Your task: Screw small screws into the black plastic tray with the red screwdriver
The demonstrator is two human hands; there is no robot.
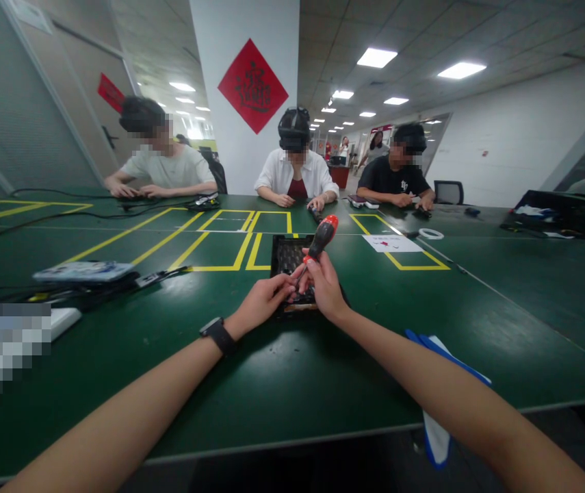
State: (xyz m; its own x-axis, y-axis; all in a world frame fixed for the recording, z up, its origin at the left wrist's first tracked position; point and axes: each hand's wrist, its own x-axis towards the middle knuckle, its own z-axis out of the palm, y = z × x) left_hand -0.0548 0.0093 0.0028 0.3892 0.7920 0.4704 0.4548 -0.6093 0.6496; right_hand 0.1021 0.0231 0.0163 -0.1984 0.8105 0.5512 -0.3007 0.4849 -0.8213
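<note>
My right hand (324,284) is closed around a red and black screwdriver (320,239), whose handle points up and away from me. My left hand (266,299), with a black watch on its wrist, pinches at the screwdriver's tip, fingers together; whether something small is in them I cannot make out. Both hands hover over a black tray-like device (287,256) lying flat on the green table (169,342). The near end of that device is hidden by my hands.
Three seated people work at the far side of the table. A white paper sheet (391,243) and a tape ring (430,233) lie to the right, cables and a flat device (84,272) to the left. A blue-white cloth (436,424) hangs off the near edge.
</note>
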